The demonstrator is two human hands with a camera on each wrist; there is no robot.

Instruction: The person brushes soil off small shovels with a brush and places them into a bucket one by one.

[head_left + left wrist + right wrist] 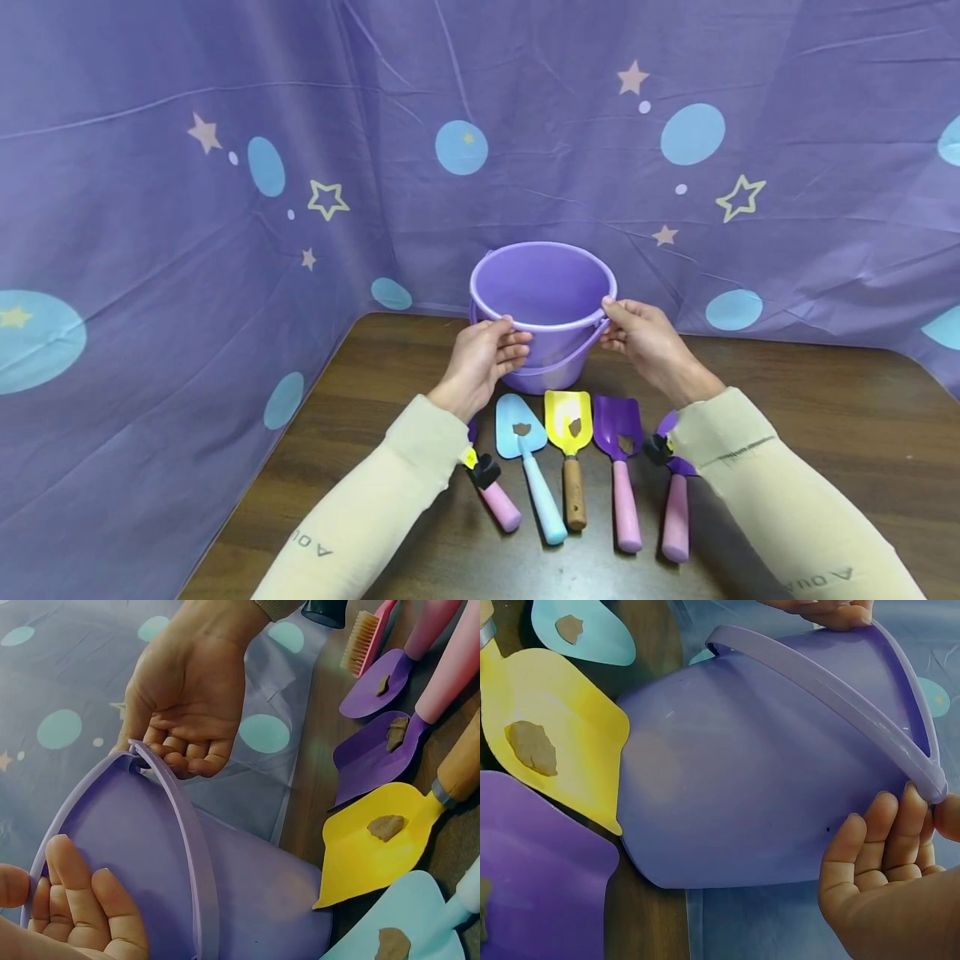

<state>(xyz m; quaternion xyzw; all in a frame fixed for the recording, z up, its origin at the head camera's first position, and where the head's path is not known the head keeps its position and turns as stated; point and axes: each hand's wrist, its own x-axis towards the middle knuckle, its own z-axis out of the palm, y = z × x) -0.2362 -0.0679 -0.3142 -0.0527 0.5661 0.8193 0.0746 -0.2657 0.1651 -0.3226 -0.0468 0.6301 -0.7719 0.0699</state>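
A purple bucket (543, 367) stands upright at the back of the table, its handle hanging down across the front. My left hand (483, 354) pinches the rim at the front left, thumb on top and fingers beneath. At the right side, my right hand (645, 342) grips the rim beside the handle joint. In front of the bucket lie a light blue trowel (531, 467), a yellow shovel (567, 417) with a wooden handle, and a purple shovel (618, 425) with a pink handle. A brown lump (532, 748) shows on the yellow blade.
Under my right forearm lies a purple tool with a pink handle (676, 521), partly hidden. Another pink handle (501, 507) sticks out by my left sleeve. A pink brush (362, 641) with pale bristles shows in the left wrist view. Purple cloth (600, 192) hangs behind the table.
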